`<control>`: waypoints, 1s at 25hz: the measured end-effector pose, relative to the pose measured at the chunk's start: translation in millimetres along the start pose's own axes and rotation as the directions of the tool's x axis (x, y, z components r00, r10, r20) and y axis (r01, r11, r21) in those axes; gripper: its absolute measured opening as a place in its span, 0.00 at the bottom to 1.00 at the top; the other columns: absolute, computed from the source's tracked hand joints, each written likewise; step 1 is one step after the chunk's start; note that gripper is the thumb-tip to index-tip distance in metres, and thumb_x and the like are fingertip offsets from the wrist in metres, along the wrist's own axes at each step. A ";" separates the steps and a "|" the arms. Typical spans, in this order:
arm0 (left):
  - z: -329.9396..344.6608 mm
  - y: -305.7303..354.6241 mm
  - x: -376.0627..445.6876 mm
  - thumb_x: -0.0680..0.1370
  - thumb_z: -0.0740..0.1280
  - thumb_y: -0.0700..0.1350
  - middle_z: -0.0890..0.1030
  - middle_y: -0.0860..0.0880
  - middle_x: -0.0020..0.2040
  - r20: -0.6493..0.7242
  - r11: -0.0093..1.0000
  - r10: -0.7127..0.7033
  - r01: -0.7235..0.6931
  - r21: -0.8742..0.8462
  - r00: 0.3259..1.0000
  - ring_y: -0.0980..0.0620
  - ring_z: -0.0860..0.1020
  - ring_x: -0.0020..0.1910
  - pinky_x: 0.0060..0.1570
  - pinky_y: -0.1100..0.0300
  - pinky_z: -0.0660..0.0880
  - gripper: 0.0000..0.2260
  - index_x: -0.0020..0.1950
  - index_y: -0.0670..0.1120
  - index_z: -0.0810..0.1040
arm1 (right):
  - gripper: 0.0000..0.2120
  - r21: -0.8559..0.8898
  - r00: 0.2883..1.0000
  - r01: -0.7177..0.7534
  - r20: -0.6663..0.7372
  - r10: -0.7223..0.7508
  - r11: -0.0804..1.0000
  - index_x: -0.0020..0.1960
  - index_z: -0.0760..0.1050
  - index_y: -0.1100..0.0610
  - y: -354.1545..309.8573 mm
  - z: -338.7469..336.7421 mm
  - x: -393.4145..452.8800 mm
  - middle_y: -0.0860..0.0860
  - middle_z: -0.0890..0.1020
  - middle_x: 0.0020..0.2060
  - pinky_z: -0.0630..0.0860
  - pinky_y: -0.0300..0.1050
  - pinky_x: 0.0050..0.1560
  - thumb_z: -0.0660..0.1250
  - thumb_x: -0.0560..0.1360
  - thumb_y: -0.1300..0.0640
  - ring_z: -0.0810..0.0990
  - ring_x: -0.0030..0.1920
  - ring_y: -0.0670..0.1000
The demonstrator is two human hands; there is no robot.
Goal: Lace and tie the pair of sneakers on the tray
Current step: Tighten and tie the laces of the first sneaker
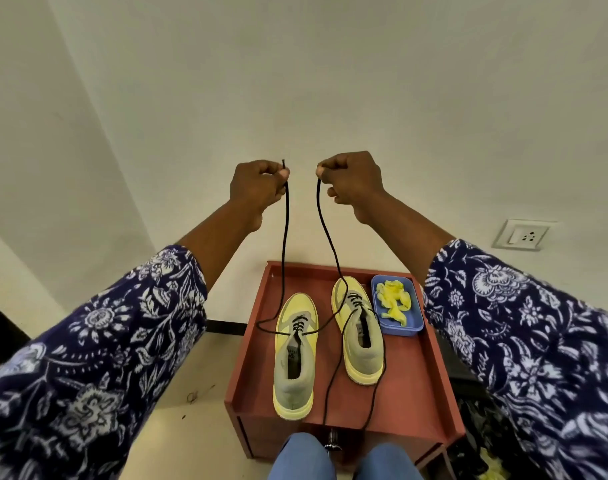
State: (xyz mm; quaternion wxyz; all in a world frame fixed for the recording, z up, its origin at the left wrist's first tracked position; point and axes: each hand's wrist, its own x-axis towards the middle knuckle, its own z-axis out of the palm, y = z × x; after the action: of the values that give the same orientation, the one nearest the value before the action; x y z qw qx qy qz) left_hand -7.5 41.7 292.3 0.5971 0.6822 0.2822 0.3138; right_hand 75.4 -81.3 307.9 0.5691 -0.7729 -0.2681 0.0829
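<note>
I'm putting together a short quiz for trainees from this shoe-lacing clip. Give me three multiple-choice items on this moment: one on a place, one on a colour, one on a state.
1. Where is the blue container?
A. On the floor, left of the tray
B. On the tray, to the right of the right sneaker
C. Between the two sneakers

2. What colour is the lace that the hands hold?
A. White
B. Yellow
C. Black

3. What are the two hands doing?
A. The left hand and the right hand each pinch one lace end, raised above the tray
B. Both lie flat on the left sneaker
C. Both hold the blue container

Answers: 1 B, it sits at the tray's far right corner beside that sneaker. 2 C, dark strands run down from both hands to the sneakers. 3 A, curled fingers grip a lace end in each hand.
</note>
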 end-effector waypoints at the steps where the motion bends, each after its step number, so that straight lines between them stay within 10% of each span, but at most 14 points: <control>1: -2.3 -13.3 2.0 0.75 0.68 0.40 0.78 0.48 0.39 -0.015 1.000 -0.020 0.020 0.015 1.000 0.53 0.76 0.35 0.45 0.61 0.77 0.04 0.40 0.46 0.77 | 0.03 -0.001 1.000 -0.019 0.001 0.019 1.000 0.45 0.80 0.58 11.3 1.6 0.8 0.52 0.80 0.37 0.74 0.41 0.34 0.68 0.73 0.61 0.75 0.31 0.50; 10: -20.8 -145.9 3.7 0.78 0.62 0.40 0.79 0.46 0.45 -0.253 0.961 -0.209 0.247 0.127 0.945 0.51 0.76 0.32 0.49 0.53 0.77 0.09 0.38 0.50 0.71 | 0.07 -0.163 0.975 -0.224 -0.036 0.221 0.961 0.47 0.82 0.58 150.1 44.3 2.5 0.57 0.84 0.45 0.77 0.56 0.55 0.67 0.72 0.57 0.82 0.48 0.60; 18: -15.5 -252.9 -10.6 0.78 0.58 0.39 0.77 0.42 0.43 -0.219 0.885 -0.422 0.452 0.111 0.880 0.45 0.77 0.39 0.44 0.53 0.74 0.05 0.44 0.48 0.68 | 0.11 0.133 0.840 -0.504 -0.156 0.520 0.854 0.34 0.74 0.57 237.5 74.9 -24.8 0.57 0.77 0.33 0.74 0.47 0.29 0.61 0.74 0.64 0.77 0.29 0.56; 25: 1.9 -303.8 -29.8 0.77 0.62 0.47 0.73 0.44 0.39 -0.171 0.688 -0.709 0.724 0.045 0.684 0.51 0.70 0.29 0.30 0.61 0.69 0.13 0.56 0.38 0.71 | 0.16 0.333 0.801 -0.560 -0.017 0.598 0.759 0.56 0.65 0.49 261.4 92.1 -51.3 0.54 0.75 0.40 0.73 0.40 0.31 0.61 0.75 0.66 0.74 0.33 0.49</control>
State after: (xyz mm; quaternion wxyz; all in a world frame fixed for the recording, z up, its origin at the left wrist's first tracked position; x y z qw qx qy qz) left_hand -28.3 56.6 -11.8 0.6128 0.5252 0.5841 0.0862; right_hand 76.0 -85.0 26.1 0.6453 -0.7215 0.0361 0.2486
